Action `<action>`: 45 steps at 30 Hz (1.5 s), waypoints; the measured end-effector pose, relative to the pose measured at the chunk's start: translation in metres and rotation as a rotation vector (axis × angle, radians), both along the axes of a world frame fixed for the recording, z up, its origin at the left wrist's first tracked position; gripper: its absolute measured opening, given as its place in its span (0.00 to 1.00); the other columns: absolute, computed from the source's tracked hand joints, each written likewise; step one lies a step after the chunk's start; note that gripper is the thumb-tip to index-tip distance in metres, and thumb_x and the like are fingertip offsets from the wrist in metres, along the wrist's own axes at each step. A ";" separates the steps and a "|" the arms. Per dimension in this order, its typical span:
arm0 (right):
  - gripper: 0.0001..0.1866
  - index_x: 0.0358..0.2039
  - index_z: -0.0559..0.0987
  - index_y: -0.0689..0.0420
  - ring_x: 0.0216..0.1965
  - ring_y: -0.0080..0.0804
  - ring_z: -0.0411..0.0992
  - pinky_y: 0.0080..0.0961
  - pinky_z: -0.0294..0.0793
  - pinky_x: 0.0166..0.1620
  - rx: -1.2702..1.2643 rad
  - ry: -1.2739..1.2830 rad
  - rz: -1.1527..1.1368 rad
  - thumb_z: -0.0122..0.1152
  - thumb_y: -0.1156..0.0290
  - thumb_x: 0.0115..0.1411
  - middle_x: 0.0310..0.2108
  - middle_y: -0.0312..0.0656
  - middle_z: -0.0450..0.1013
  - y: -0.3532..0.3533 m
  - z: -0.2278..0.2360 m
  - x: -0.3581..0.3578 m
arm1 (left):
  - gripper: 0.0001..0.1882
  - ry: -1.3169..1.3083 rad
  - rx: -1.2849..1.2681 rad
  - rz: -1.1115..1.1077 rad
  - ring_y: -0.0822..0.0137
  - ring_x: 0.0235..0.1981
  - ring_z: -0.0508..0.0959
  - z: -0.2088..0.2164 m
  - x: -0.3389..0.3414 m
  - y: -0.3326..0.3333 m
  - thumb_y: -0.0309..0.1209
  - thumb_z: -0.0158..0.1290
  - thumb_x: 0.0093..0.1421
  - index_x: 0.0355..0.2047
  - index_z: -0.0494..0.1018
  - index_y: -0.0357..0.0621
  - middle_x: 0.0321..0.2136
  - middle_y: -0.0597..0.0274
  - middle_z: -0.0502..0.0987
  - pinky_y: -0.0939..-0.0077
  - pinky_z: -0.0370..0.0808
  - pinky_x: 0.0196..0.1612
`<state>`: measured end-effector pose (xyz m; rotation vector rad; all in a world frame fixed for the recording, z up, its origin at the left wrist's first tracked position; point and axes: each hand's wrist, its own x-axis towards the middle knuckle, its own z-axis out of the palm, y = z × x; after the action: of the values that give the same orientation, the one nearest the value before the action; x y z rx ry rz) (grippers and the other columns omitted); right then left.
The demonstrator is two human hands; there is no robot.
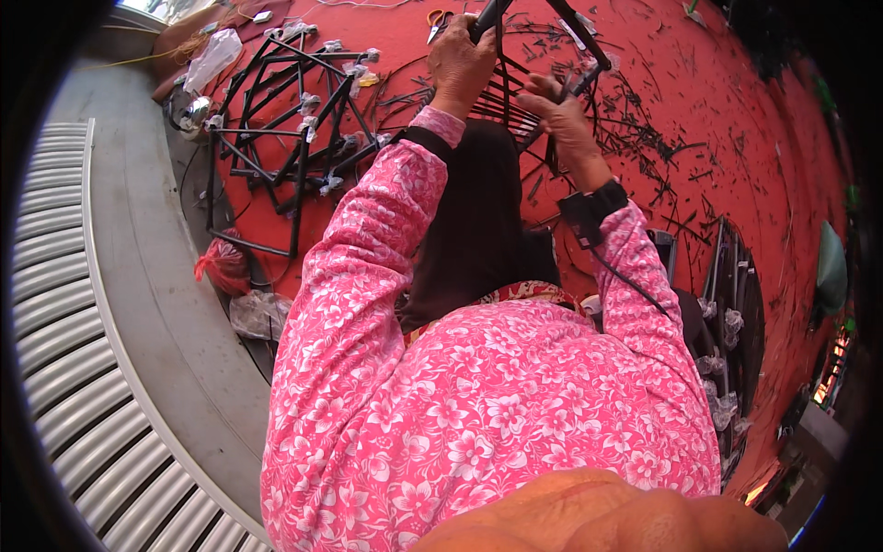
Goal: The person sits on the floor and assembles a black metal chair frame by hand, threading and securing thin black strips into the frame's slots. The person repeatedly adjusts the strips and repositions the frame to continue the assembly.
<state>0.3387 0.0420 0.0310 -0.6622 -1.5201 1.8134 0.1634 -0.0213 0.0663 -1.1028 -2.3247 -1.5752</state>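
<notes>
A black tubular frame with dark strips strung across it stands before my knees and runs past the top edge. My left hand wraps round one of its black tubes at the upper middle. To the right, my right hand is bent over the strips near the frame's other side, its fingers curled together. Whatever lies between those fingers is too small to make out. Orange-handled scissors lie on the red floor just beyond my left hand.
Several black tube frames with plastic-wrapped ends are piled on the left. Dark strip offcuts litter the red floor. A red plastic bag rests by a grey ledge. More black frames lie at my right.
</notes>
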 end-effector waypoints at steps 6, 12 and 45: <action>0.17 0.40 0.82 0.63 0.32 0.23 0.77 0.27 0.79 0.41 0.173 -0.415 0.091 0.69 0.60 0.62 0.27 0.34 0.78 -0.019 -0.032 -0.010 | 0.25 0.001 0.037 -0.102 0.49 0.37 0.84 0.007 0.016 0.009 0.53 0.58 0.61 0.44 0.79 0.43 0.32 0.51 0.84 0.56 0.77 0.42; 0.13 0.34 0.82 0.59 0.25 0.20 0.73 0.20 0.73 0.32 -0.061 -0.520 0.286 0.66 0.61 0.63 0.24 0.33 0.76 0.007 0.002 0.141 | 0.18 -0.041 0.028 -0.134 0.45 0.37 0.82 0.010 -0.002 0.023 0.44 0.58 0.62 0.42 0.78 0.43 0.32 0.46 0.82 0.52 0.76 0.41; 0.15 0.44 0.79 0.64 0.35 0.24 0.73 0.25 0.71 0.41 0.610 -1.201 -0.491 0.65 0.68 0.58 0.35 0.34 0.77 0.140 0.218 0.536 | 0.21 -0.093 -0.001 -0.867 0.72 0.33 0.75 0.021 -0.006 0.013 0.42 0.64 0.60 0.44 0.78 0.38 0.31 0.63 0.77 0.71 0.72 0.37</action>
<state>0.8751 0.1817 0.2489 -1.7475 -2.1750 0.4170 0.1574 -0.0087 0.0875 -2.2739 -1.9743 -1.8578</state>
